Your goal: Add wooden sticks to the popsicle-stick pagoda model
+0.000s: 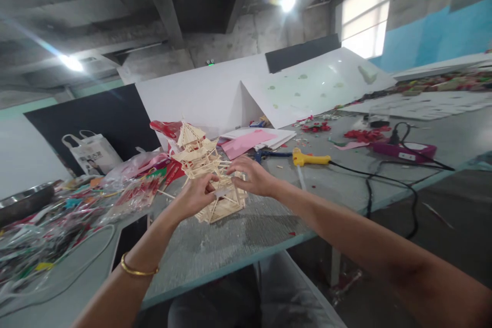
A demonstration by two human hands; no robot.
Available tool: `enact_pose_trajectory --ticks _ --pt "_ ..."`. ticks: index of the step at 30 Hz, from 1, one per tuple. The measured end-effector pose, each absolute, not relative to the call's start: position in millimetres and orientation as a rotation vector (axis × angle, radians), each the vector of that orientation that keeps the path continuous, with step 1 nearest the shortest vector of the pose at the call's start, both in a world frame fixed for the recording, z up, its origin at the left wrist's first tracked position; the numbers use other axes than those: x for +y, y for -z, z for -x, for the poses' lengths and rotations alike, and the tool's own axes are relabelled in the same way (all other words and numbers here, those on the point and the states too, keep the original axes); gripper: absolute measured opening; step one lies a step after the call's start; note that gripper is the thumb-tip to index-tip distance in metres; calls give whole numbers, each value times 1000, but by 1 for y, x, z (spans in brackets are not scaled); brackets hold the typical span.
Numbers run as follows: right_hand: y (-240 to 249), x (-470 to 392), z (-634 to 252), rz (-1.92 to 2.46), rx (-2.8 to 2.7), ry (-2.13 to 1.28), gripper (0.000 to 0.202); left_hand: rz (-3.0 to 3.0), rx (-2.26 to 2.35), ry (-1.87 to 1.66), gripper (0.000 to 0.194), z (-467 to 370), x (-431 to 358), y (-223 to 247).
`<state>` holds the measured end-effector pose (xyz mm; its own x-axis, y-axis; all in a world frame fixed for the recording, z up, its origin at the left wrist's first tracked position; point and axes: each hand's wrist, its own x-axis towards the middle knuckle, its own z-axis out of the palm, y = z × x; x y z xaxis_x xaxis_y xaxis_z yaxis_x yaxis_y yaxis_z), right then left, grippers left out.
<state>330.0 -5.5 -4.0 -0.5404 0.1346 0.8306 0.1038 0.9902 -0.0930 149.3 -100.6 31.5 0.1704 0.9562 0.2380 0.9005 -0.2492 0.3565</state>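
A small tiered pagoda model (209, 159), built of pale thin wooden sticks, stands on the grey tabletop in front of me. My left hand (196, 196) is at its near left side, fingers curled and closed on a lower tier. From the right, my right hand (251, 177) reaches the same level, with thumb and fingers bent around the model's edge. A small whitish translucent patch shows between the two hands; I cannot make out what it is. The fingers cover part of the middle tiers. A gold bangle (138, 266) is on my left wrist.
Behind the model lie pink paper (248, 143) and white sheets. To the right are a yellow-handled glue gun (311, 158), its black cord and a purple power strip (403, 150). Plastic-wrapped bits (130, 197), a dark phone-like slab (130, 236) and a metal bowl (26, 202) occupy the left.
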Motion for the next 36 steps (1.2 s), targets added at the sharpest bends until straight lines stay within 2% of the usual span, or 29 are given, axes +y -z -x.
enact_pose_trajectory --ticks 5,13,22,27,36 --pt "7 -12 -326 116 -2320 23 19 -2328 1799 -631 39 -146 -98 -29" --pt "8 -11 -317 162 -2397 52 9 -2315 1779 -631 40 -145 -97 -26" --pt "3 -8 -316 165 -2454 26 10 -2177 1735 -744 45 -128 -113 -49" --pt "2 -8 -315 179 -2463 28 10 -2192 1754 -700 47 -140 -110 -42" --pt "0 -7 -319 142 -2413 -94 10 -2283 1807 -697 39 -147 -101 -30"
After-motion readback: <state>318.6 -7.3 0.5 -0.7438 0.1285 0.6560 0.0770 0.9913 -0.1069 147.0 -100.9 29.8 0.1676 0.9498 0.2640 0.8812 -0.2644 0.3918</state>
